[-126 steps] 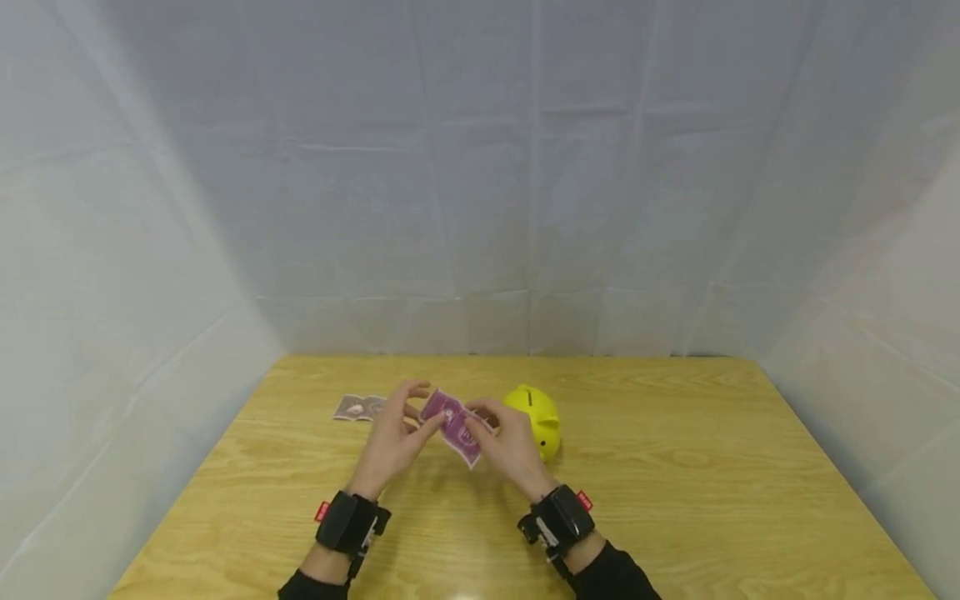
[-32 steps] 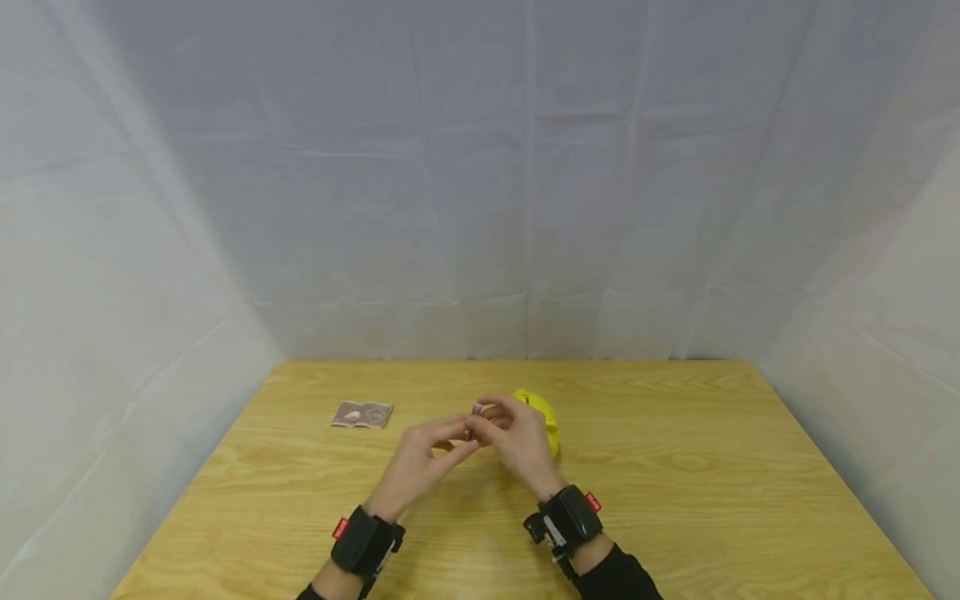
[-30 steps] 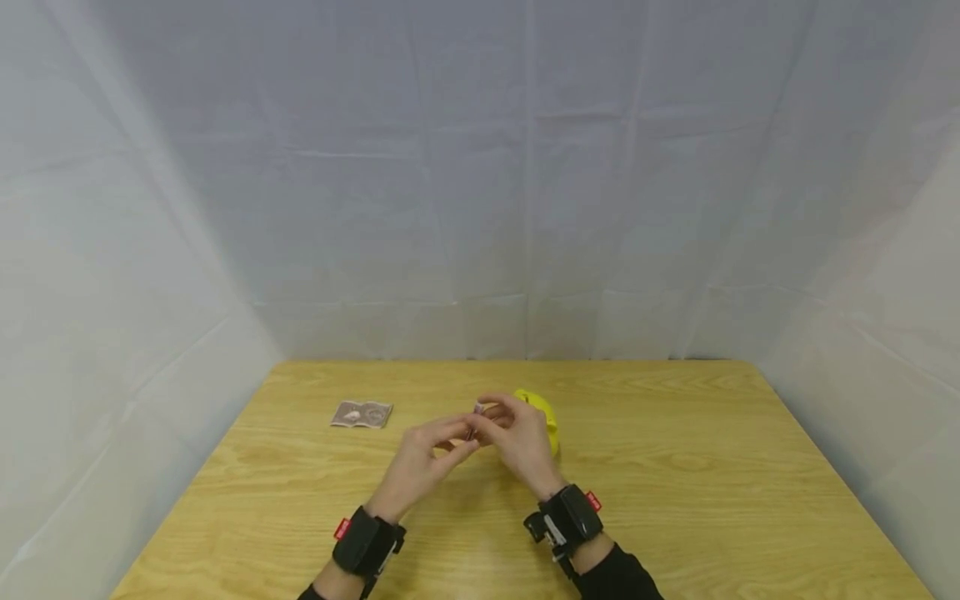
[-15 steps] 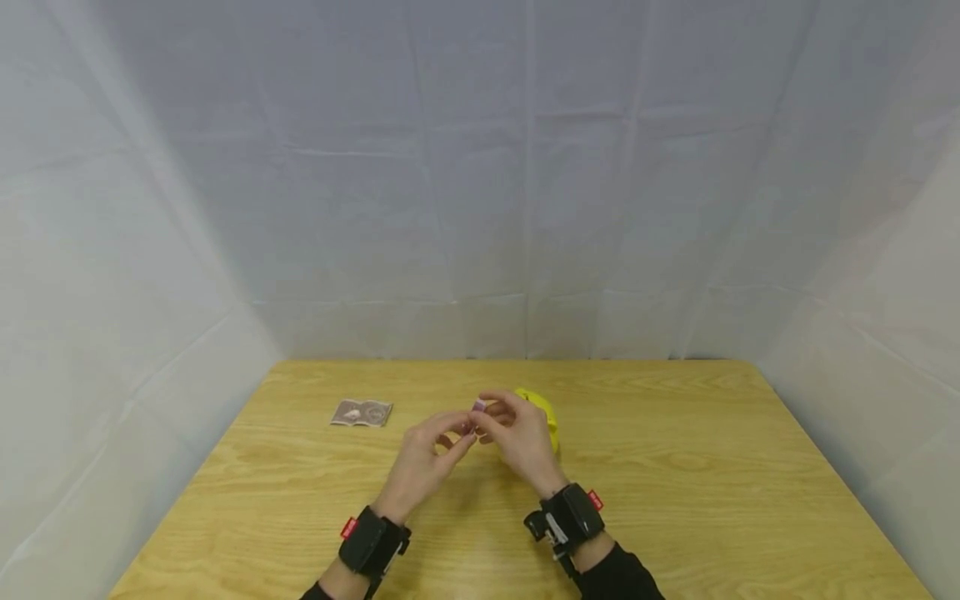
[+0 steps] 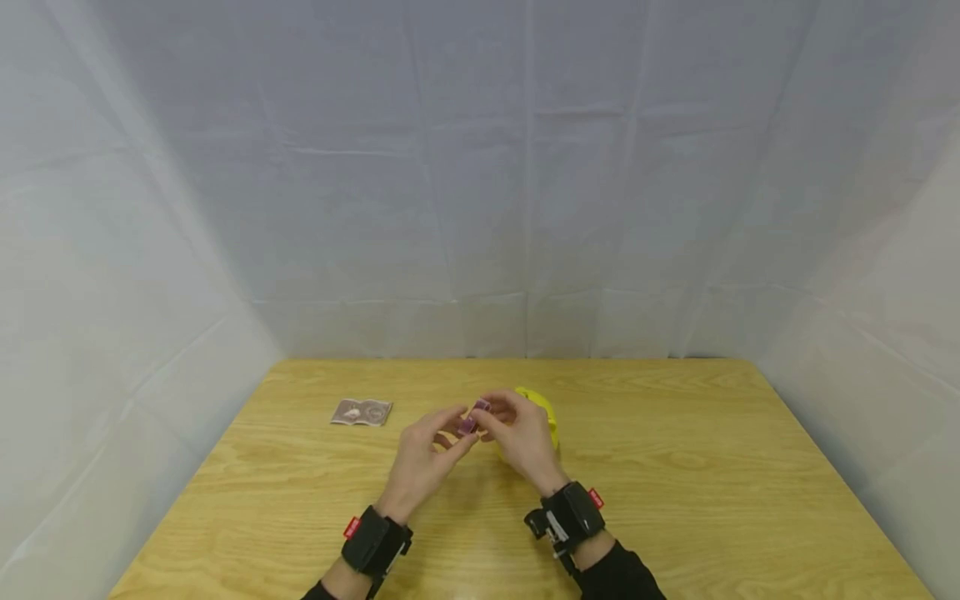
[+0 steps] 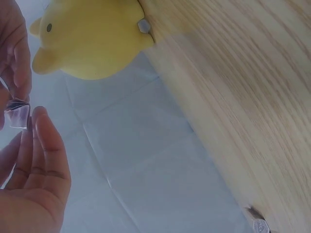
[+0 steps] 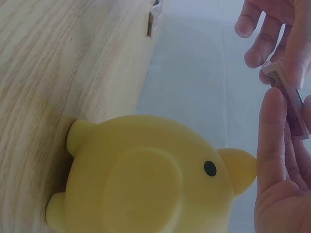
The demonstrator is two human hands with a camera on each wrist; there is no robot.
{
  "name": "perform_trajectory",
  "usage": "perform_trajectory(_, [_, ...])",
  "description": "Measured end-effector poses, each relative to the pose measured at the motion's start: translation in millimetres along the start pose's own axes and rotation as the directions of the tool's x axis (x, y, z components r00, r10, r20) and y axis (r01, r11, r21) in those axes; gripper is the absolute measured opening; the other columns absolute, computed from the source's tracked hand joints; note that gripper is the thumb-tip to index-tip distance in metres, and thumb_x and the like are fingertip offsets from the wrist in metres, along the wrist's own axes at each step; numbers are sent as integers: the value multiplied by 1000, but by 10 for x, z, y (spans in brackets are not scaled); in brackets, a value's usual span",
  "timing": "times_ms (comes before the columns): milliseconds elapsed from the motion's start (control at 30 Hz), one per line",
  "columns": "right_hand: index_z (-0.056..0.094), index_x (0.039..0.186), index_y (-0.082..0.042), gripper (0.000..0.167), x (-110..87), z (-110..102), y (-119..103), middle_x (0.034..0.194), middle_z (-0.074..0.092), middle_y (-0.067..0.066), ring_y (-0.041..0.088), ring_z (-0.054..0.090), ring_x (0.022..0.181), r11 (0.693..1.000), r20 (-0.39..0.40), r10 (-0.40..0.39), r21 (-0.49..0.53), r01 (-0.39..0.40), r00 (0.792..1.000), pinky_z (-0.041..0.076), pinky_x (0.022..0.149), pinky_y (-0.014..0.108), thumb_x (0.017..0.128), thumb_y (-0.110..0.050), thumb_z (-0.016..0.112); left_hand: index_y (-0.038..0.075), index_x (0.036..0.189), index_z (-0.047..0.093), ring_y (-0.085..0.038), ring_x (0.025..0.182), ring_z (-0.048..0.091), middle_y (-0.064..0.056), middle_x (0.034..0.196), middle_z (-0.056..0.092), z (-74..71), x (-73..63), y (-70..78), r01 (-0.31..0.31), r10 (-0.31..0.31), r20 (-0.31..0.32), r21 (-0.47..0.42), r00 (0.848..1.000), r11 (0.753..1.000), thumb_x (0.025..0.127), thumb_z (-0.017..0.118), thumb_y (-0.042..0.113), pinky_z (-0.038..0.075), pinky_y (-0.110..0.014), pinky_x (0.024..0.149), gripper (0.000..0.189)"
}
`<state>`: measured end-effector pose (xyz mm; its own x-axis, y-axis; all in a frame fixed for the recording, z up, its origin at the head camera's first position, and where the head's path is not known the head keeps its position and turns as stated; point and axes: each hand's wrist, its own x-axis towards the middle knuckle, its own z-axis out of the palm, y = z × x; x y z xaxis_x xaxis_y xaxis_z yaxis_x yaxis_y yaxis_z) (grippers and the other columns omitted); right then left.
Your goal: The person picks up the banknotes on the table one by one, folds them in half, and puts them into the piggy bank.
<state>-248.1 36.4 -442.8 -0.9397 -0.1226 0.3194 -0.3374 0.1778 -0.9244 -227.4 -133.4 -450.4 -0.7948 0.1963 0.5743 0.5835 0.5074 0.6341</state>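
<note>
Between both hands is a small purple banknote (image 5: 468,426), folded narrow; its layered edges show in the right wrist view. My left hand (image 5: 420,461) pinches its near-left end with thumb and fingertips. The other end is pinched by my right hand (image 5: 521,437), whose thumb lies over the note. Behind the right hand stands a yellow piggy bank (image 5: 546,408), partly covered by that hand in the head view. Its eye, ear and snout show in the right wrist view, where the piggy bank (image 7: 146,174) stands upright on its feet.
A grey-brown banknote (image 5: 362,412) lies flat, with wavy creases, on the wooden table (image 5: 675,467) to the left of the hands. White sheeting (image 5: 480,208) hangs behind the table and along both sides. Each wrist wears a black camera band (image 5: 375,542).
The purple banknote was spread wide between the hands earlier and is now folded into a small piece. The left hand has come right, towards the right hand. The grey-brown banknote stays put.
</note>
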Motion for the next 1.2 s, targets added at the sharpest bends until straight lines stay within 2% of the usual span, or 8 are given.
perform_trajectory(100, [69,109,-8,27,-8,-5,-10,97,71,8,18,69,83,1000,5,1,5,-1,1000,61,69,38,89,-25,73,12,116,70,-16,86,68,-2,97,70,2,-7,-2,5,-5,-2,-3,1000,1000,83,78,12,57,-26,64,34])
perform_trajectory(200, [68,108,-8,27,-15,-3,-18,98,70,8,18,70,83,1000,10,5,14,-5,1000,61,67,32,89,-27,72,13,113,72,-16,86,67,0,96,69,4,-14,-5,5,-5,-9,-6,1000,1000,83,78,13,57,-24,64,31])
perform_trajectory(433, [68,106,-11,22,-22,4,-25,101,67,9,18,72,81,998,11,26,57,-26,1000,60,66,27,90,-25,72,11,111,72,-19,84,67,-2,95,69,14,-22,-10,-49,48,-30,-7,998,999,81,78,7,57,-26,62,31])
perform_trajectory(600, [69,105,-11,20,-16,3,-14,99,67,9,18,72,80,999,11,10,53,-10,1000,61,67,30,89,-22,73,10,110,73,-19,83,67,-3,95,69,18,-16,-13,-73,74,-41,25,996,997,80,79,2,57,-27,62,32])
perform_trajectory(800, [69,105,-11,20,-18,-4,-5,99,67,9,18,72,81,998,16,12,58,-13,1000,61,70,37,89,-21,73,7,108,74,-17,82,66,-4,94,69,24,-13,-9,-69,71,-43,50,997,996,80,78,1,58,-30,62,29])
perform_trajectory(867, [69,105,-10,20,-17,-7,-4,98,67,10,18,72,81,998,17,23,65,-24,1000,61,71,40,89,-22,73,7,106,75,-16,81,66,-4,92,69,25,-13,0,-68,70,-45,52,997,996,81,77,0,58,-30,62,27])
perform_trajectory(1067, [68,101,-8,20,-6,-3,24,96,67,13,28,73,82,997,25,15,81,-17,1000,61,68,35,89,-24,72,7,104,76,-13,78,66,-3,90,70,46,-9,-15,-89,92,-68,50,993,995,83,75,-1,58,-30,61,22])
perform_trajectory(1200, [69,99,-9,16,-7,-7,30,93,70,11,26,72,80,998,30,-11,66,9,999,61,69,43,92,-24,70,7,102,76,-13,78,67,-3,90,71,53,-7,-27,-110,112,-83,32,990,993,84,74,-1,58,-28,62,20])
